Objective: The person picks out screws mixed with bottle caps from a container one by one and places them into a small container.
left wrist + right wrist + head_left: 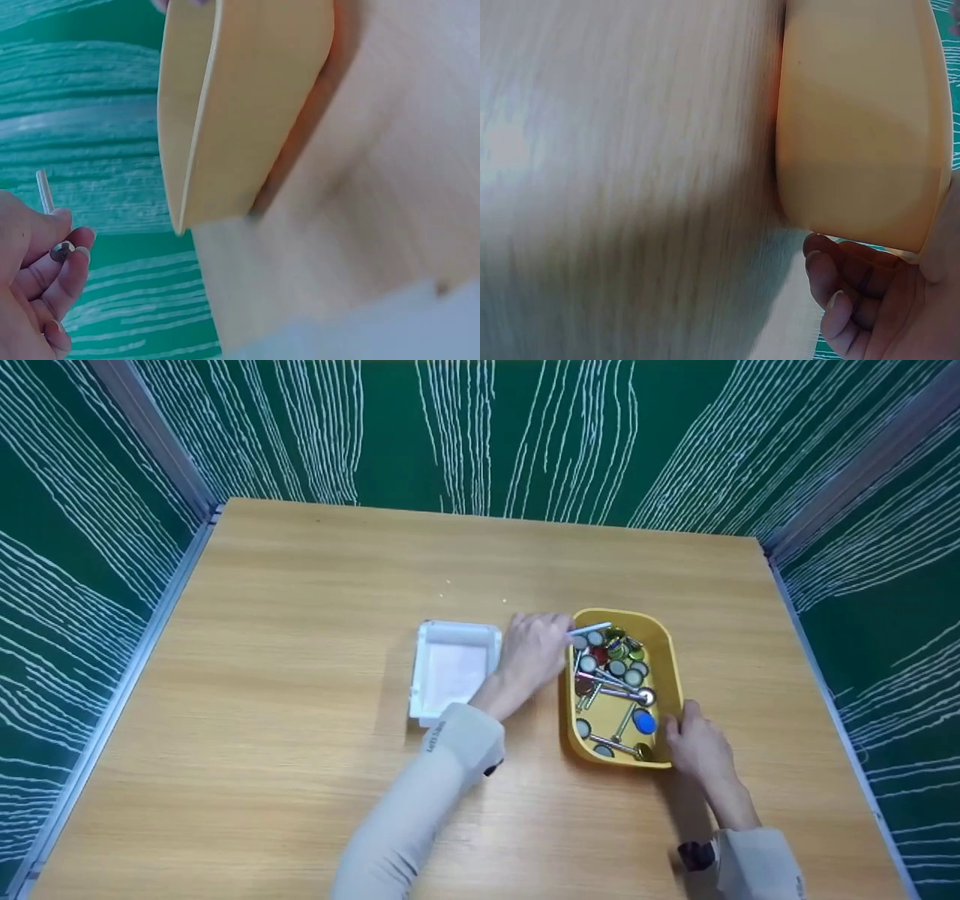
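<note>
My left hand (534, 649) is above the left rim of a yellow bin (669, 675). It pinches a thin silver bolt (45, 191) between thumb and fingers; a round metal end shows between the fingers in the left wrist view. At the bin's near right corner, my right hand (701, 742) grips the wall, fingers curled on the outside in the right wrist view. Inside the bin lie several long bolts (611, 744), grey and gold bottle caps (634, 677) and a blue cap (644, 721), mostly heaped toward the far left.
Left of the bin stands a white rectangular tray (418, 667), partly covered by my left wrist. A few tiny pale specks lie on the wooden table (300, 675) behind it. Green walls with white streaks (495, 435) enclose the table's back and sides.
</note>
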A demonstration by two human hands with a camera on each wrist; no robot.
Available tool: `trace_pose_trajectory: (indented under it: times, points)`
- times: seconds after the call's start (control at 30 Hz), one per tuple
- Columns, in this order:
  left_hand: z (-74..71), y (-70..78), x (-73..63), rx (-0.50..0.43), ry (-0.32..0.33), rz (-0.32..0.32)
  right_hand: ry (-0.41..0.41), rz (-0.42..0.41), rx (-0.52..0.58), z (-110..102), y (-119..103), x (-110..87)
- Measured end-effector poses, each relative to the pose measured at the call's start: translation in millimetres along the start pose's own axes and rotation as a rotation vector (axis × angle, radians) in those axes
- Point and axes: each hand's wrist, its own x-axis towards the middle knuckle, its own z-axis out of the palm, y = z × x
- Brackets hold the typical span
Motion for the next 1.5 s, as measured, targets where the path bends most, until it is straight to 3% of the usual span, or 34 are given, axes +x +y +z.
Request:
trace_pose_trajectory:
  times: [0.17,0.53,0.73,1.1,1.3,1.5]
  points:
    - [-13.3,-22.3,-5.6,-0.019,-0.002,-0.051,-0.03,0.015,0.017,-1.0,0.6,-0.1]
    - [-30.3,-62.9,-18.8,-0.176,0.059,-0.069,-0.018,-0.002,-0.006,-5.0,5.6,1.3]
    - [-43.1,-82.0,-25.8,-0.163,0.055,-0.117,-0.04,0.021,0.014,-2.2,5.0,0.3]
    - [-37.5,-99.5,-44.4,0.001,-0.025,-0.211,-0.048,0.026,0.026,-0.9,4.3,1.2]
    - [-31.0,-105.1,-55.1,0.137,-0.149,-0.181,-0.047,0.037,0.035,1.8,2.6,1.5]
    - [-14.9,-105.4,-63.7,0.272,-0.241,-0.161,0.021,0.001,0.019,3.2,1.3,0.8]
